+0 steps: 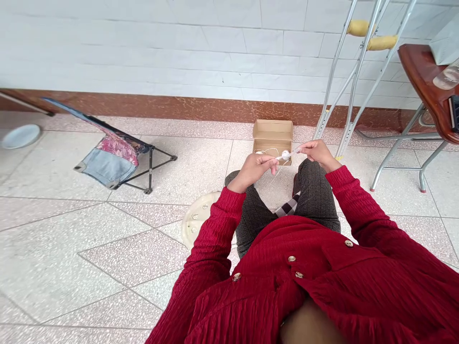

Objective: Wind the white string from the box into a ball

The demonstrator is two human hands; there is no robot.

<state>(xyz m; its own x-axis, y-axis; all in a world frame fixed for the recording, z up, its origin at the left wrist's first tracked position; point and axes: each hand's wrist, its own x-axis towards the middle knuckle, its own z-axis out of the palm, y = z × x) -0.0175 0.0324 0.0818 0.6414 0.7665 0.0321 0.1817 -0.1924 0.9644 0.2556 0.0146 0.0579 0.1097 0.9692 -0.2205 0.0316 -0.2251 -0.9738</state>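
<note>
My left hand pinches a thin white cord, whose loose end hangs down below the fingers. My right hand is closed, thumb against fingers, on a whitish, partly see-through strand. Between the two hands sits a small white ball-like bundle; whether it is joined to the strand is too small to tell. Behind and beneath the hands, an open cardboard box stands on the floor with its lid raised. More white cord loops inside it.
A folding stool lies tipped to the left, with a pale round dish beyond it. Crutches lean on the tiled wall at right, near a brown table. A cream plastic stool is partly under me.
</note>
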